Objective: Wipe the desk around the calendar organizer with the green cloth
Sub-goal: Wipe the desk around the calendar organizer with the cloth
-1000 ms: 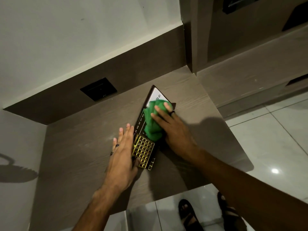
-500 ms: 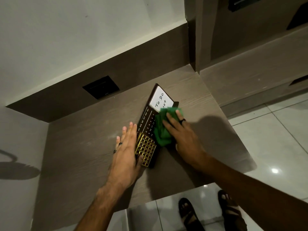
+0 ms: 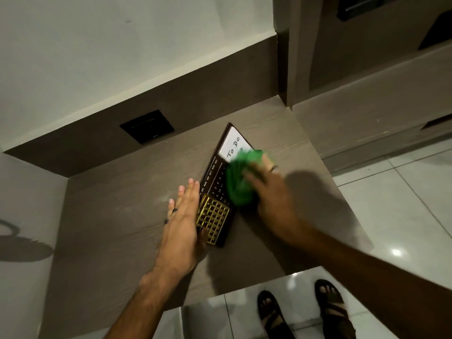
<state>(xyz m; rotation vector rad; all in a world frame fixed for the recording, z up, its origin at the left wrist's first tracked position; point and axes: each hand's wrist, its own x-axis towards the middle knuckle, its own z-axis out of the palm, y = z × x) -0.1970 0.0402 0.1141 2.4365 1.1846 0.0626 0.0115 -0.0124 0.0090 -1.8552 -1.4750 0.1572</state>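
Observation:
The dark calendar organizer (image 3: 215, 177) lies diagonally on the brown wooden desk (image 3: 122, 204), with a white "To Do" pad at its far end and a gold grid at its near end. My left hand (image 3: 182, 223) lies flat with fingers together against the organizer's left edge, its thumb at the gold grid. My right hand (image 3: 271, 192) presses the crumpled green cloth (image 3: 238, 182) onto the organizer's right side, covering part of the pad and date rows. This hand is motion-blurred.
A black wall socket plate (image 3: 146, 126) sits in the dark backsplash behind the desk. A wall bounds the desk on the left and a lower shelf (image 3: 367, 113) stands to the right. The desk's near edge drops to a tiled floor where my sandalled feet (image 3: 305, 311) stand.
My right hand and the cloth have slid from the pad toward the organizer's right edge, uncovering the "To Do" writing. My left hand has stayed against the left edge.

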